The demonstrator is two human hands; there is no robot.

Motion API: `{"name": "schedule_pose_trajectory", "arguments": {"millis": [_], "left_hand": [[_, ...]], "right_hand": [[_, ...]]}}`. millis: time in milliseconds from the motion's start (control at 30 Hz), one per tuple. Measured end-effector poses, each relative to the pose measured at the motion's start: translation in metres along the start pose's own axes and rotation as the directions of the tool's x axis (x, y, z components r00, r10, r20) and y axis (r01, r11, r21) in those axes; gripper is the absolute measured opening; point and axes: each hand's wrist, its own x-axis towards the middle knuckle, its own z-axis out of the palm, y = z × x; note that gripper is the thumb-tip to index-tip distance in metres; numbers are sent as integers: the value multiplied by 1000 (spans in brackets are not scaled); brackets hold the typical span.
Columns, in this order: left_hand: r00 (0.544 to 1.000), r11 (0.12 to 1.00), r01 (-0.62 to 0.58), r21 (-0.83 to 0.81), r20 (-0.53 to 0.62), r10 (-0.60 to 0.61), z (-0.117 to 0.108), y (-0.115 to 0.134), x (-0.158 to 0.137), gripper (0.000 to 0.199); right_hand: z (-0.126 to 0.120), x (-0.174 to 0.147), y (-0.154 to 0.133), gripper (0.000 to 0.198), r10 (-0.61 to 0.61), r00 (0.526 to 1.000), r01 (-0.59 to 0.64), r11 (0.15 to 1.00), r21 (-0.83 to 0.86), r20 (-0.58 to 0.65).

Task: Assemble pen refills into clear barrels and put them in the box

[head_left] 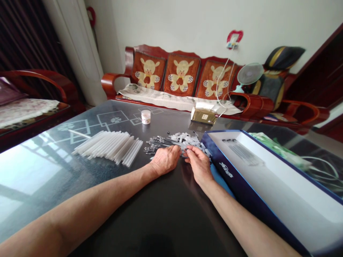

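Observation:
My left hand (166, 159) is closed, knuckles up, at the near edge of a pile of pen refills (157, 142) with metallic tips; whatever it grips is hidden. Just to its right, my right hand (198, 162) pinches a small black piece between thumb and forefinger. Beyond both hands lies a heap of short white plastic pen parts (184, 136). Translucent white pen barrels (107, 146) are laid side by side in a stack on the left. Inside the long blue box (227, 178), several clear pens with black ends (242, 151) lie at the far end.
On the dark glossy table (150, 214), a small white cup (146, 117) and a tissue box (204, 116) stand farther back. A green and white plastic packet (281, 150) and white cable lie right of the blue box. A wooden sofa (115, 82) stands behind.

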Motion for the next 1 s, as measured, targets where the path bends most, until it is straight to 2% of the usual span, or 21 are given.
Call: {"name": "schedule_pose_trajectory", "arguments": {"millis": [67,200,333,433,533,833,1000], "left_hand": [[1000,1000,-8,-1,1,8,0,0,0,27],[999,999,-47,20,-7,47,-1,1,-2,25],[989,989,-97,115,-102,109,-1,1,-3,25],[974,980,-112,164,-178,141,0,-1,-2,27],[967,978,-111,178,-206,147,1,-2,-1,28],[972,981,-118,156,-184,147,2,-3,-1,29],[990,988,-59,142,-116,75,-5,-2,-1,31]], "right_hand": [[3,-1,1,34,-1,1000,2,999,36,-6],[4,-1,3,31,-82,997,81,996,48,4],[2,-2,1,32,-115,991,112,993,48,66],[1,-3,-1,32,-89,993,86,996,33,79],[2,-4,-3,33,-73,994,72,997,19,85],[3,-3,1,30,-90,987,98,994,-53,135],[1,-1,2,29,-95,987,105,992,-71,132]]}}
